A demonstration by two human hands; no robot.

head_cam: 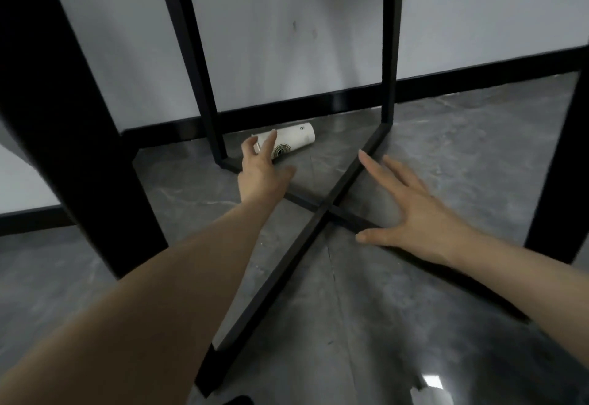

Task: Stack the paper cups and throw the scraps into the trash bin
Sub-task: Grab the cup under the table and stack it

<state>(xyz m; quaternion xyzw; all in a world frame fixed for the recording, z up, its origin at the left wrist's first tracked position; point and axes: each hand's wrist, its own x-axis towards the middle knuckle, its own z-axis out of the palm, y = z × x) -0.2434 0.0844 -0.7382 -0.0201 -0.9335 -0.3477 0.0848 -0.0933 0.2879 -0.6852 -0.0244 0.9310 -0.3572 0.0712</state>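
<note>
A white paper cup (291, 139) with a dark round logo lies on its side on the grey floor, close to the black skirting board under the table. My left hand (261, 170) stretches toward it with fingers spread, the fingertips overlapping the cup's left end; whether they touch it I cannot tell. My right hand (411, 210) hovers open with straight fingers over the crossing of the black floor bars, holding nothing. No trash bin or scraps are in view.
A black metal table frame surrounds the cup: two slanted legs (389, 54) rise from a cross-shaped base (322, 210) on the floor. A wide black leg (63, 111) stands at the left and another at the right edge. A grey wall is behind.
</note>
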